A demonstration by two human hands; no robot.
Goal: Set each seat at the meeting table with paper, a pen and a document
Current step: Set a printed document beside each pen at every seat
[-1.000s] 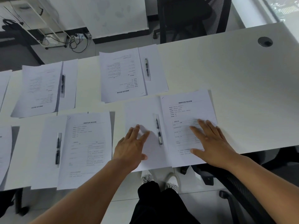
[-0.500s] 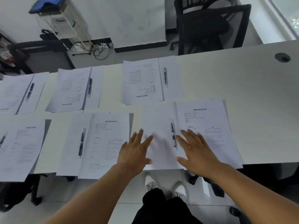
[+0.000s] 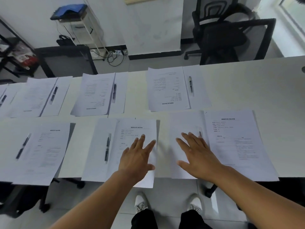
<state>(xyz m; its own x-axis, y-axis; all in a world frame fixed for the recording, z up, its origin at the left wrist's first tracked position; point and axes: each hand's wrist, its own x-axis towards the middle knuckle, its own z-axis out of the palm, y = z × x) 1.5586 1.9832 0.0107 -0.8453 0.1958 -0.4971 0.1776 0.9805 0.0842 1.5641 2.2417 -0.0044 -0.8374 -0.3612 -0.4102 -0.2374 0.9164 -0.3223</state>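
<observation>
Both hands lie flat with fingers straight and spread, neither grip pinching anything. The left hand (image 3: pixel 137 158) rests on the right edge of a printed document (image 3: pixel 132 146) at the middle near seat; just left of this grip a pen (image 3: pixel 107 148) lies on a blank sheet (image 3: pixel 97 149) that the document partly covers. The right hand (image 3: pixel 197 154) presses on the blank paper (image 3: pixel 179 126) of the next seat. At the tips of its fingers a second pen (image 3: pixel 200 133) shows only its far end; the rest is hidden under the hand. Just right of that grip lies this seat's printed document (image 3: pixel 237 142), overlapping the blank paper's edge. Both sets hang slightly over the near edge of the white tabletop (image 3: pixel 264 90).

Beyond the hands, on the far side, three more sets of paper, document and pen face the other way; the nearest far pen (image 3: pixel 190 84) lies straight ahead of the right grip. Another set (image 3: pixel 38 151) sits well left of the left grip. A black office chair (image 3: pixel 231 35) stands beyond the tabletop.
</observation>
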